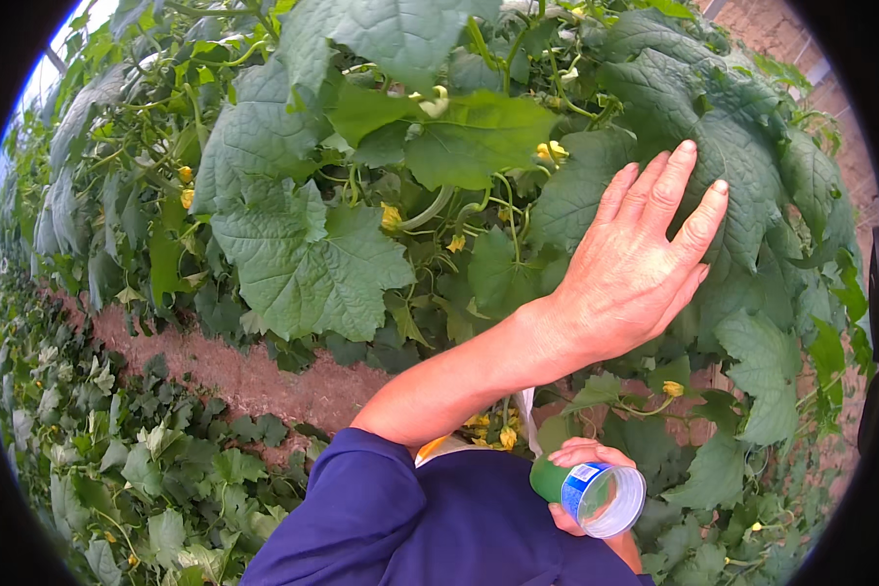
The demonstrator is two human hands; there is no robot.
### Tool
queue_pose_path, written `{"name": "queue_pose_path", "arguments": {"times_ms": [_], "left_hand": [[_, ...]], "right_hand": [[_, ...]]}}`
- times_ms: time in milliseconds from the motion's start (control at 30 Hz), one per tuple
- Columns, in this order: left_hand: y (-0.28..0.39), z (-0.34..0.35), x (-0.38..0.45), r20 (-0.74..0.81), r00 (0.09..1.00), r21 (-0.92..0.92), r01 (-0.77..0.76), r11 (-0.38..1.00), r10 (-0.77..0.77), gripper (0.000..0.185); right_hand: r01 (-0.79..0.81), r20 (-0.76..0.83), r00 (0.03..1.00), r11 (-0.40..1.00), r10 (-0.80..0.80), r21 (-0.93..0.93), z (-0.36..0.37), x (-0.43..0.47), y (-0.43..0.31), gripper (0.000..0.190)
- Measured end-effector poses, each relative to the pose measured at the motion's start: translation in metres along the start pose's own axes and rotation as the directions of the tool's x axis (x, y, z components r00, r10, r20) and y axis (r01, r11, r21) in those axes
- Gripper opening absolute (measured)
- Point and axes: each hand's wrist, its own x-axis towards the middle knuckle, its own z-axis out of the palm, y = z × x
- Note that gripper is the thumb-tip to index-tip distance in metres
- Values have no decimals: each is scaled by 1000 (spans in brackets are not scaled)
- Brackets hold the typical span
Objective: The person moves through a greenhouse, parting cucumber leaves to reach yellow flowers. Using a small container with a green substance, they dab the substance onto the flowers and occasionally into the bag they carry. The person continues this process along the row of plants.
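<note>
My left hand reaches across to the upper right, back upward and fingers slightly spread. It is over a large green leaf; whether it touches the leaf cannot be told. Low at the right, my right hand is wrapped around a plastic container, with a clear rim, blue label and green lower part. The container is tilted, its mouth towards me. Left of my left hand, a slender young green fruit has a yellow flower at its end. Another yellow flower shows higher up.
Dense climbing vines with broad leaves fill the space before me. Yellow flowers lie by a white bag at my waist, partly hidden by my arm. A bare soil path runs at left, beside a lower leafy row. A brick-like wall stands at upper right.
</note>
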Motion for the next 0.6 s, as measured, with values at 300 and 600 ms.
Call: {"name": "queue_pose_path", "arguments": {"times_ms": [300,600], "left_hand": [[-68,-55,-167,-137,916,173,398,901,-378,54],[-187,-53,-241,-139,810,662,503,555,-569,42]], "right_hand": [[-62,-168,984,998,61,0,-9,-28,1,91],[72,-20,997,991,-70,112,-86,-59,47,89]]}}
